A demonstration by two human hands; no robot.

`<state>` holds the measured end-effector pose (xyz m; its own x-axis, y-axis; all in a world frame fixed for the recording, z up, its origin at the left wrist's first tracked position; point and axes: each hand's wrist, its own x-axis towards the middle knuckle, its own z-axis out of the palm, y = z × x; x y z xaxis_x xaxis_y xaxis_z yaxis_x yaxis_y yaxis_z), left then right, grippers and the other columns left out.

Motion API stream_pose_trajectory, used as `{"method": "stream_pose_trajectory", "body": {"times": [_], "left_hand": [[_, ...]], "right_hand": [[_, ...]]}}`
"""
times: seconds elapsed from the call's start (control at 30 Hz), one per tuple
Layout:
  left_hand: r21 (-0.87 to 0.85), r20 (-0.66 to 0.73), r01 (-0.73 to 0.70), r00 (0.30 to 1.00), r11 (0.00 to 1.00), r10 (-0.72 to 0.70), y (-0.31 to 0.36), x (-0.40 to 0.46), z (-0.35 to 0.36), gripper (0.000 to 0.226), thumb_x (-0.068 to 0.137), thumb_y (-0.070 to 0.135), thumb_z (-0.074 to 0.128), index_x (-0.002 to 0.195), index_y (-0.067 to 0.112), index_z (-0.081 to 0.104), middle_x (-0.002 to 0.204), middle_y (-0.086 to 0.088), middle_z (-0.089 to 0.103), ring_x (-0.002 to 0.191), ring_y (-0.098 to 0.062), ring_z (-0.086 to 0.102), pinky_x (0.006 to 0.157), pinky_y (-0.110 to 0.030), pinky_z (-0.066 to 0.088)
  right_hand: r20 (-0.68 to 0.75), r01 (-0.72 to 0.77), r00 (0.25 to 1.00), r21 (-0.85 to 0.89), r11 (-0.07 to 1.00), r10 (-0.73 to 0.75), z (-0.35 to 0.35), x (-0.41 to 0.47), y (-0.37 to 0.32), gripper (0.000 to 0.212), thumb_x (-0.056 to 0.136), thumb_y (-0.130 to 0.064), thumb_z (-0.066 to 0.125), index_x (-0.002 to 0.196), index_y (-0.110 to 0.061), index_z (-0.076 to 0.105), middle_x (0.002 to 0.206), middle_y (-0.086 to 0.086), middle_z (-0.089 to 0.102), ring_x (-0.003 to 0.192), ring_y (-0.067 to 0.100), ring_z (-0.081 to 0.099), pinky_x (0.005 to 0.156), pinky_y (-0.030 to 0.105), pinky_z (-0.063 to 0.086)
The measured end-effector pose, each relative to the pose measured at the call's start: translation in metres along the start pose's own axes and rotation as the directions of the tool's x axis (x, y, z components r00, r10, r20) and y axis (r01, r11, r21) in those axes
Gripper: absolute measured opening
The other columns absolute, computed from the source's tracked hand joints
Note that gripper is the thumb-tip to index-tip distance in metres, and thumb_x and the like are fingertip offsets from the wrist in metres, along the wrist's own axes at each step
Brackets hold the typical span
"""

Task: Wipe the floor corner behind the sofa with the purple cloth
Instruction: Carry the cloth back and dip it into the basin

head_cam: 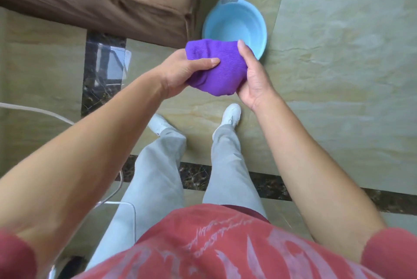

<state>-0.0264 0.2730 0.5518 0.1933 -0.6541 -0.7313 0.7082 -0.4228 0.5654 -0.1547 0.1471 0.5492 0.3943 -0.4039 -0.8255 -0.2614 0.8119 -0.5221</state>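
Left hand [180,71]: gripping the cloth's left side, thumb lying on top.
Right hand [252,80]: clasping the right side, thumb up.
Cloth [218,68]: bunching between both hands, off the floor.
Basin [237,28]: sitting just beyond the hands.
Sofa [101,1]: lying beyond the left hand.

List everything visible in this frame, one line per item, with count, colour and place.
purple cloth: one, purple, bunched between both hands above the floor
basin: one, light blue, on the floor beside the sofa's end
sofa: one, brown, upper left
cable: one, white, on the floor at left
floor: beige tiles with dark marble strips
shoes: two, white
trousers: grey
shirt: red, printed
left hand: gripping the cloth
right hand: gripping the cloth
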Motion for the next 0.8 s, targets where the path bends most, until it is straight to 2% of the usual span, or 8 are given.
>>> {"method": "stream_pose_trajectory", "body": {"times": [0.13,0.23,0.3,0.37,0.53,0.67,0.73,0.8], "left_hand": [[-0.066,-0.042,0.003,0.999,0.998,-0.006,-0.006,0.027,0.053,0.036,0.096,0.014,0.069,0.13,0.003,0.065,0.128,-0.014,0.071,0.117,-0.025,0.07,0.098,-0.037,0.057],[0.025,-0.048,0.025,0.999,0.999,-0.024,-0.006,0.047,0.09,0.031,0.094,0.018,0.072,0.122,0.005,0.07,0.118,-0.011,0.076,0.108,-0.021,0.073,0.094,-0.035,0.058],[0.084,-0.09,0.023,0.996,0.996,-0.016,-0.004,0.061,0.11,0.028,0.091,0.018,0.075,0.117,0.007,0.073,0.119,-0.013,0.076,0.106,-0.021,0.073,0.098,-0.039,0.058],[0.117,-0.138,0.017,0.99,0.993,0.0,0.001,0.08,0.131,0.023,0.09,0.019,0.077,0.111,0.011,0.074,0.119,-0.013,0.076,0.106,-0.022,0.073,0.104,-0.044,0.056],[0.19,-0.239,0.059,0.971,0.98,-0.012,0.021,0.13,0.151,0.038,0.085,0.027,0.082,0.119,0.012,0.073,0.118,-0.008,0.077,0.112,-0.024,0.073,0.102,-0.046,0.057],[0.221,-0.288,0.084,0.958,0.972,-0.017,0.039,0.17,0.143,0.035,0.08,0.023,0.084,0.112,0.016,0.073,0.118,-0.009,0.076,0.113,-0.025,0.072,0.104,-0.046,0.055],[0.203,-0.28,0.122,0.958,0.972,-0.062,0.047,0.19,0.136,0.043,0.077,0.017,0.085,0.118,0.012,0.072,0.119,-0.01,0.076,0.113,-0.027,0.072,0.105,-0.047,0.055],[0.241,-0.255,0.164,0.962,0.957,-0.101,0.058,0.211,0.128,0.048,0.075,0.013,0.084,0.121,0.012,0.071,0.117,-0.01,0.076,0.112,-0.028,0.072,0.103,-0.049,0.055]], "right_hand": [[0.033,-0.035,0.999,-0.06,0.998,0.037,-0.067,-0.007,-0.021,0.052,0.095,-0.048,0.062,0.139,-0.022,0.058,0.139,0.005,0.066,0.125,0.025,0.065,0.102,0.051,0.054],[0.087,-0.02,0.996,-0.059,0.998,0.025,-0.108,-0.01,-0.039,0.045,0.095,-0.028,0.066,0.138,-0.016,0.058,0.137,0.011,0.066,0.112,0.025,0.067,0.083,0.041,0.054],[0.133,0.02,0.991,-0.083,0.996,-0.009,-0.124,-0.004,-0.052,0.04,0.091,-0.009,0.069,0.13,-0.015,0.061,0.124,0.01,0.072,0.104,0.022,0.07,0.085,0.045,0.049],[0.101,0.046,0.994,-0.104,0.993,-0.036,-0.137,0.007,-0.071,0.042,0.087,-0.001,0.072,0.126,-0.013,0.062,0.114,0.008,0.075,0.098,0.022,0.072,0.087,0.049,0.048],[-0.056,0.059,0.996,-0.166,0.984,-0.069,-0.145,0.054,-0.103,0.048,0.077,-0.005,0.082,0.12,-0.019,0.065,0.117,0.007,0.075,0.106,0.025,0.074,0.1,0.051,0.056],[-0.132,0.087,0.983,-0.272,0.958,-0.126,-0.138,0.093,-0.114,0.054,0.071,-0.012,0.086,0.121,-0.016,0.067,0.111,0.004,0.077,0.1,0.018,0.075,0.092,0.04,0.061],[-0.149,0.089,0.979,-0.291,0.953,-0.137,-0.135,0.114,-0.122,0.053,0.07,-0.013,0.085,0.12,-0.017,0.067,0.105,0.0,0.077,0.093,0.013,0.076,0.085,0.034,0.062],[-0.172,0.079,0.975,-0.316,0.946,-0.139,-0.131,0.137,-0.131,0.051,0.071,-0.01,0.084,0.119,-0.02,0.066,0.103,-0.004,0.076,0.092,0.011,0.074,0.086,0.033,0.061]]}}
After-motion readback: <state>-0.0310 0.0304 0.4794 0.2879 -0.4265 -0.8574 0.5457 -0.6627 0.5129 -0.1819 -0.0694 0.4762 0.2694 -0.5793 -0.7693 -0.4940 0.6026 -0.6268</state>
